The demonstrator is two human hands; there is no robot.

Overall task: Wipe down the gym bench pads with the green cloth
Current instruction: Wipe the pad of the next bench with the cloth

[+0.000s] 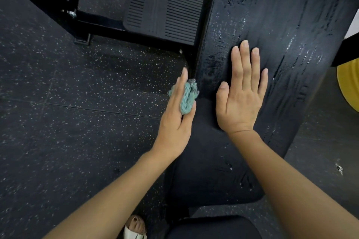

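The long black back pad of the gym bench runs up the right half of the view, streaked with wet marks. Below it lies the darker seat pad. My right hand rests flat on the lower end of the back pad, fingers straight and together. My left hand grips the bunched green cloth between thumb and fingers and holds it against the left side edge of the back pad, just above the gap between the two pads.
Speckled black rubber flooring fills the left. A black steel frame with a ribbed foot plate stands at the top. A yellow weight plate shows at the right edge. A sandalled foot is at the bottom.
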